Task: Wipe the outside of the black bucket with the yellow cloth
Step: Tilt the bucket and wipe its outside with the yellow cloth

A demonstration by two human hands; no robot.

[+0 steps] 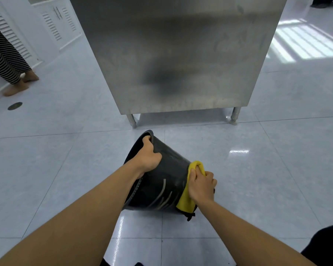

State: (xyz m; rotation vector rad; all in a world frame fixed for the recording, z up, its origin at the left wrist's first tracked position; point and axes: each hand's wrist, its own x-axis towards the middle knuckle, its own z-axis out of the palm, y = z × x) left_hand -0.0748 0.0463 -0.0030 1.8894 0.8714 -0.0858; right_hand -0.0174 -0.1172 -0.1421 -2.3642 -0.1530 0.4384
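Note:
The black bucket (167,181) lies tipped on its side on the tiled floor, its mouth to the left and its base to the right. My left hand (147,156) grips the rim at the top, fingers curled inside. My right hand (201,186) presses the yellow cloth (186,200) against the bucket's outer wall near the base. The cloth wraps over the base end, and pale streaks show on the black wall beside it.
A stainless steel cabinet (181,54) on short legs stands just behind the bucket. At the far left a person in striped trousers (6,60) stands by white louvred cabinets (52,22). A round floor drain (14,105) sits at the left.

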